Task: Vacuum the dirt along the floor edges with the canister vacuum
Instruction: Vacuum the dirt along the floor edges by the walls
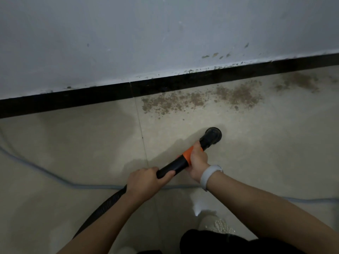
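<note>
Your right hand (198,162) is wrapped around the orange collar (188,154) of the black rigid vacuum wand (173,166), fingers curled over the top. A pale grey wristband (209,176) sits on that wrist. Your left hand (146,180) clamps the same wand further back, just where it joins the black ribbed hose (102,206); the hose trails off toward the lower left.

The round black brush nozzle (212,135) at the wand's tip is down at the beige tiled floor (256,153); contact cannot be told for sure. It sits near the wall but apart from it, short of the dirt.

The brown gritty dirt (201,99) lies in a loose band along the floor edge, just beside the black skirting strip (73,99), running right of a tile joint, with a fainter patch further right. Above the skirting stands a grey-white painted wall (128,33), chipped and flecked near its base.

A thin pale blue cord (55,177) snakes across the floor from the left, passing under your arms and on to the right. Dark clothing (220,242) and a pale shoe (216,224) show at the bottom edge.
</note>
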`<state>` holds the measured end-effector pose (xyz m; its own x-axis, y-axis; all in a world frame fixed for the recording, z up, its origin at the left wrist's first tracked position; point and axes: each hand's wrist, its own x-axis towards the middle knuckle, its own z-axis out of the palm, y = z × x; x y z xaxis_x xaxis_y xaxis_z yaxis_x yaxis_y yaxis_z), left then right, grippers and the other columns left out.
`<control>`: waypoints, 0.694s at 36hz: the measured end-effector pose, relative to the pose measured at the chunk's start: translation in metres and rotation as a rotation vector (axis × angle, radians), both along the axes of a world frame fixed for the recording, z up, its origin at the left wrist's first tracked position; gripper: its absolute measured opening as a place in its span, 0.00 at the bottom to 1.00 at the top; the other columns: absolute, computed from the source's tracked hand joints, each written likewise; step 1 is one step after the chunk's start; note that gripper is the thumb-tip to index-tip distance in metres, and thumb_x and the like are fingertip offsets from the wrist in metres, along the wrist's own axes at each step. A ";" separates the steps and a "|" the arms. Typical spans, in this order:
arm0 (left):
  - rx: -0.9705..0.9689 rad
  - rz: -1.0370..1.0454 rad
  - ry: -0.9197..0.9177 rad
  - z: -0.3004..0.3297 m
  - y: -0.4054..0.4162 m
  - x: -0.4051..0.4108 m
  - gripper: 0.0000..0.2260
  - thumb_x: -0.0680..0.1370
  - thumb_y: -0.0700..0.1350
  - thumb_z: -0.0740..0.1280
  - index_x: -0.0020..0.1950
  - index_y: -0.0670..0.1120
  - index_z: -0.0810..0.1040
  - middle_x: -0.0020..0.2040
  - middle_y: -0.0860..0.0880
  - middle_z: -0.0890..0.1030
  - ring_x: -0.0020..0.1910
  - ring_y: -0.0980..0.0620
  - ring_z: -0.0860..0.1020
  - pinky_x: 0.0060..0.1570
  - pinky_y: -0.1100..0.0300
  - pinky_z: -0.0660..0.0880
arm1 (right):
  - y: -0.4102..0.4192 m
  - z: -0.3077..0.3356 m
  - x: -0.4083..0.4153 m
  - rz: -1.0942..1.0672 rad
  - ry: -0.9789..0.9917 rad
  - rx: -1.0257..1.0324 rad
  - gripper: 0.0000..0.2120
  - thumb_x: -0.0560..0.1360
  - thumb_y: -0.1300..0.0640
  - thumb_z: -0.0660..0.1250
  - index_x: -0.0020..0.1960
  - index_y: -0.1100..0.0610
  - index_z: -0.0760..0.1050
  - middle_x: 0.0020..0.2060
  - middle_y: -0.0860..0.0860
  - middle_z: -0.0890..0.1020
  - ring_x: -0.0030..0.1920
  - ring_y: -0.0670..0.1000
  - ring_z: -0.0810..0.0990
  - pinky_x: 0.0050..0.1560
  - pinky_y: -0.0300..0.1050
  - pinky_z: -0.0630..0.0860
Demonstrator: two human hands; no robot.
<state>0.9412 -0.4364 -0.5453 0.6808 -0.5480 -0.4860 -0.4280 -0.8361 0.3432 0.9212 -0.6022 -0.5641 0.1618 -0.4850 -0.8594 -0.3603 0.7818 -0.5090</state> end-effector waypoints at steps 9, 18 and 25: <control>-0.022 0.143 -0.049 -0.005 -0.002 0.022 0.26 0.74 0.72 0.50 0.40 0.52 0.75 0.36 0.52 0.75 0.39 0.49 0.76 0.39 0.58 0.70 | -0.008 0.001 0.045 0.213 -0.068 0.015 0.21 0.81 0.44 0.59 0.61 0.62 0.68 0.49 0.59 0.77 0.46 0.59 0.79 0.43 0.56 0.80; 0.013 0.305 -0.040 -0.010 0.036 0.027 0.29 0.74 0.72 0.50 0.40 0.50 0.77 0.36 0.52 0.78 0.37 0.51 0.77 0.36 0.59 0.68 | 0.029 0.001 0.066 0.444 -0.062 0.101 0.14 0.79 0.46 0.64 0.51 0.57 0.69 0.53 0.58 0.77 0.55 0.60 0.80 0.52 0.58 0.80; -0.010 0.468 0.000 -0.015 0.063 0.030 0.31 0.70 0.74 0.48 0.37 0.50 0.77 0.35 0.50 0.81 0.38 0.50 0.79 0.39 0.59 0.72 | 0.066 0.010 0.083 0.568 -0.033 -0.015 0.13 0.76 0.47 0.67 0.41 0.55 0.70 0.43 0.56 0.78 0.49 0.59 0.81 0.50 0.58 0.81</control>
<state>0.9712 -0.3734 -0.5599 0.8559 -0.1870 -0.4821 -0.0059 -0.9357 0.3527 1.0046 -0.5363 -0.5539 0.4276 -0.3261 -0.8431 -0.7056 0.4625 -0.5368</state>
